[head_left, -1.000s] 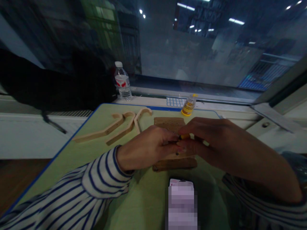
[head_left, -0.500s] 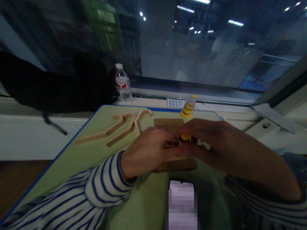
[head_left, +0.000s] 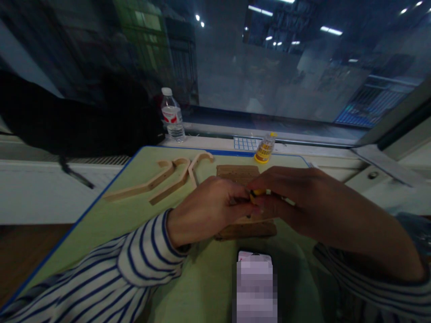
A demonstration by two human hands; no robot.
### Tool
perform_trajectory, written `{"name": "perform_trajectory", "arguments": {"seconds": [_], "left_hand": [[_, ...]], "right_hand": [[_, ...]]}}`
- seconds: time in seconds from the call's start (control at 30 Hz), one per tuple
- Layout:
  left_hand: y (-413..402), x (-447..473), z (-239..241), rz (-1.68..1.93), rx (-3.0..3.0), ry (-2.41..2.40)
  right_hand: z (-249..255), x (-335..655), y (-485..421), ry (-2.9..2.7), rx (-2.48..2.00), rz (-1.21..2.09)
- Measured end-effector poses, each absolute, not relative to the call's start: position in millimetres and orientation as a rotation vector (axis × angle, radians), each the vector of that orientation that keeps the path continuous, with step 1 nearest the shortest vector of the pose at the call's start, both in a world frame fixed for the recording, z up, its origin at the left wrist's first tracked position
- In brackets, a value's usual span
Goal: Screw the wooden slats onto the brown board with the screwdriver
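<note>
My left hand [head_left: 208, 211] and my right hand [head_left: 296, 197] meet above a brown perforated wooden board [head_left: 237, 172] lying on the green table [head_left: 101, 220]. Both hands pinch a small yellow object [head_left: 259, 192] between their fingertips; most of it is hidden by the fingers, so I cannot say what it is. The board's near edge [head_left: 247, 230] shows just below my hands. Both sleeves are white with blue stripes.
Three curved wooden pieces [head_left: 161, 177] lie left of the board. A small yellow-capped bottle [head_left: 265, 148] stands at the table's far edge, a water bottle [head_left: 172, 115] on the window sill. A phone [head_left: 255, 282] lies near me. A dark bag [head_left: 77, 116] sits at left.
The hands have stayed together over the board, with the fingers shifting slightly around the yellow object. Nothing else moved.
</note>
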State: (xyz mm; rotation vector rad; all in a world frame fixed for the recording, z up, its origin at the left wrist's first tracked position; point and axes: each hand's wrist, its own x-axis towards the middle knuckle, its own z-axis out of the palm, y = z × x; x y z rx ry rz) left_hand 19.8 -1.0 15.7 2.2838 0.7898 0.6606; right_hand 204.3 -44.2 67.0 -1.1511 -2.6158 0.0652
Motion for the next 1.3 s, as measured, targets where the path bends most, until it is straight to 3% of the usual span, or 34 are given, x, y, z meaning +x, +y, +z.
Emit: {"name": "perform_trajectory", "arguments": {"seconds": [0.5, 0.93, 1.3], "left_hand": [[2.8, 16.0, 19.4, 0.493, 2.316, 0.696], [-3.3, 19.9, 19.1, 0.665, 2.335, 0.805], [-1.4, 19.5, 18.5, 0.597, 2.317, 0.821]], "right_hand": [[68.0, 201.9, -47.0, -2.639, -1.285, -0.033], [67.2, 203.7, -47.6, -2.631, -1.255, -0.028], [69.4, 206.6, -47.7, -2.633, -1.178, 0.009]]}}
